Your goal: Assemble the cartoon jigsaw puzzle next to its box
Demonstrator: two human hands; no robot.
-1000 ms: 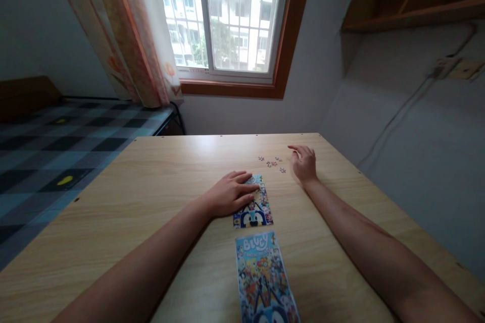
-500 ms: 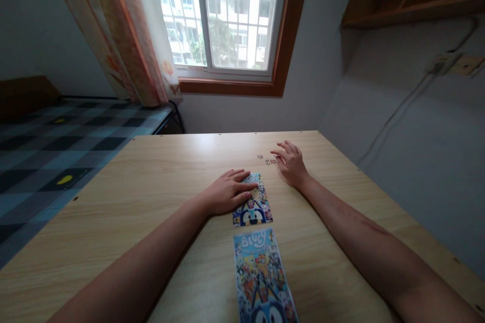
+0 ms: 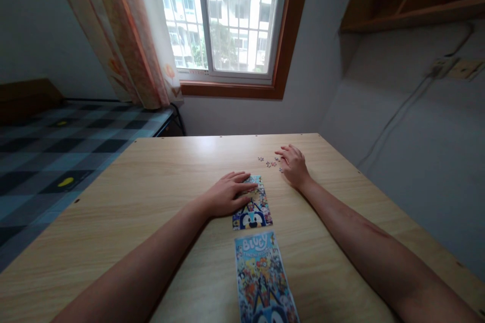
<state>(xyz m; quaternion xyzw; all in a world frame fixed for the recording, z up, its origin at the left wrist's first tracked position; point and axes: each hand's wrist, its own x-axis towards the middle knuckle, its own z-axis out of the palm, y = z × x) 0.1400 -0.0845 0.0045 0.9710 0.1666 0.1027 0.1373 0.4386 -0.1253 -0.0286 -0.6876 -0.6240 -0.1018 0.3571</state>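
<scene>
My left hand [image 3: 227,194] lies with fingers stretched out over the left and upper part of a jigsaw puzzle [image 3: 253,218]. The puzzle shows a blue cartoon dog's face and many small figures; its upper left is partly hidden under my fingers. Farther out on the right, my right hand [image 3: 293,165] hovers at or just above the table, its fingers extended leftward over loose puzzle pieces [image 3: 270,164]. No piece shows in its grip, though the underside of the fingers is hidden. A single piece [image 3: 281,169] sits by its thumb side.
A printed Bluey picture sheet [image 3: 265,277] is nearest me, below the puzzle, on the wooden table [image 3: 182,161]. Beyond the table are a barred window [image 3: 238,15] and a curtain [image 3: 140,40]. A checked bed [image 3: 87,136] stands left; a wall with a cable [image 3: 394,116] is right.
My right hand has shifted slightly right and toward me, its fingers closer together, uncovering a loose piece by the thumb. My left hand stays on the puzzle.
</scene>
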